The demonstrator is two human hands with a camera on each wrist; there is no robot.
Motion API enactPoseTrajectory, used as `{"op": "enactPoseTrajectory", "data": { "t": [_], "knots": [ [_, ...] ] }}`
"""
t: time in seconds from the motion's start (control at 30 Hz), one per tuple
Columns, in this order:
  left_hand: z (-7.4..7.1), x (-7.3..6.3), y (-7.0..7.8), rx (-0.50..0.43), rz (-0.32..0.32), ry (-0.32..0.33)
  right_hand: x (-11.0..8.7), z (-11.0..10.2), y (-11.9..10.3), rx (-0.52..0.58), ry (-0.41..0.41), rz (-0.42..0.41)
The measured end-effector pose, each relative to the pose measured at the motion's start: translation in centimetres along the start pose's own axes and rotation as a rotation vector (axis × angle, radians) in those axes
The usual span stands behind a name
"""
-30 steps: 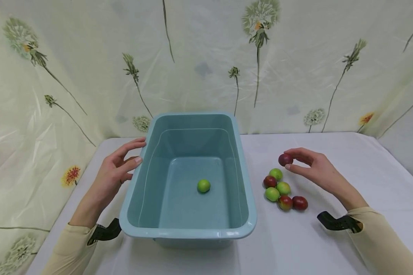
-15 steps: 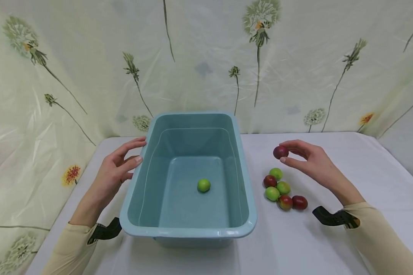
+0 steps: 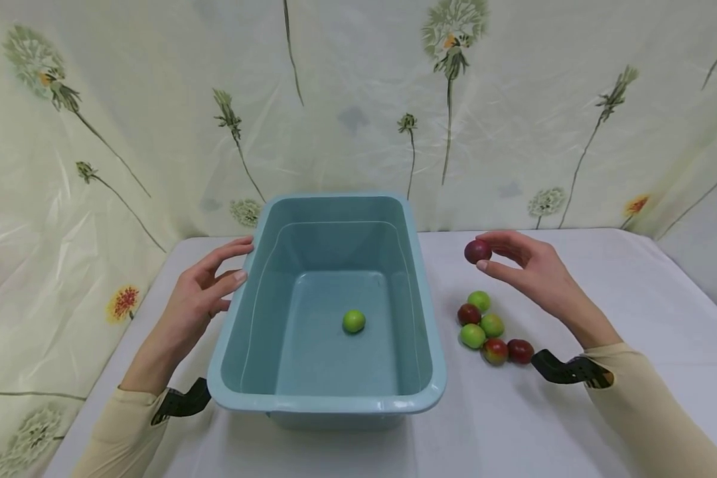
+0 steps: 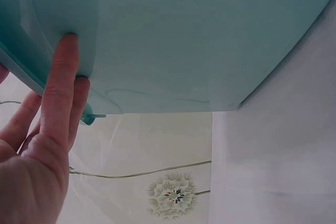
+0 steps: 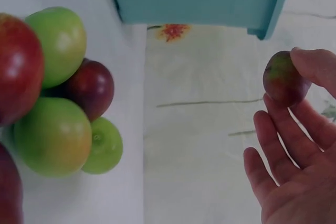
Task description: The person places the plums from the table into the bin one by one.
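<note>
One plum (image 3: 477,251) we see pinched by right hand (image 3: 528,267), two o'clock from tub (image 3: 328,403); left hand (image 3: 198,290), fingers extended, touches tub at nine. Six more fruits (image 3: 492,325) on surface (image 3: 645,285), three o'clock.

On the head view, the right hand (image 3: 528,272) is away, drifting toward eleven o'clock, and the dark red fruit (image 3: 477,251) travels with it! It sat at one o'clock from the topmost green fruit (image 3: 479,301); now it's at twelve, the gap wider, nearer the blue tub (image 3: 328,403). The black wrist mount (image 3: 567,370) follows, closing on the rightmost red fruit (image 3: 520,351).
</note>
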State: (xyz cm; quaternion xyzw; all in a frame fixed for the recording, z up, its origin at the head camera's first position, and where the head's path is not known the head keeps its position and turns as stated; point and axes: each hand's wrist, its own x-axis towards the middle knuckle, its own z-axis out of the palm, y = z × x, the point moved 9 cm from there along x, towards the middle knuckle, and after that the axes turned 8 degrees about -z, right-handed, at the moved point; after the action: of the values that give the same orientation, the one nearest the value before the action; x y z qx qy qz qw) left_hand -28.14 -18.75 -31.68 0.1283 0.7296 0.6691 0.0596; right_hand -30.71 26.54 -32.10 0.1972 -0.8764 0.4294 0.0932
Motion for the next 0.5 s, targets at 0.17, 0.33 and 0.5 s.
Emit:
{"op": "enactPoseTrajectory", "data": {
  "t": [0.17,0.33,0.5],
  "knots": [
    [-0.1,0.0,0.0,-0.006,-0.002,0.002,0.4,-0.2,-1.1,0.019,0.027,-0.026],
    [-0.1,0.0,0.0,-0.015,-0.003,0.0,0.7,-0.2,-2.4,0.061,0.052,-0.056],
    [0.0,0.0,0.0,-0.009,-0.002,0.0,1.1,-0.1,-3.8,0.087,0.087,-0.095]
  ]
}}
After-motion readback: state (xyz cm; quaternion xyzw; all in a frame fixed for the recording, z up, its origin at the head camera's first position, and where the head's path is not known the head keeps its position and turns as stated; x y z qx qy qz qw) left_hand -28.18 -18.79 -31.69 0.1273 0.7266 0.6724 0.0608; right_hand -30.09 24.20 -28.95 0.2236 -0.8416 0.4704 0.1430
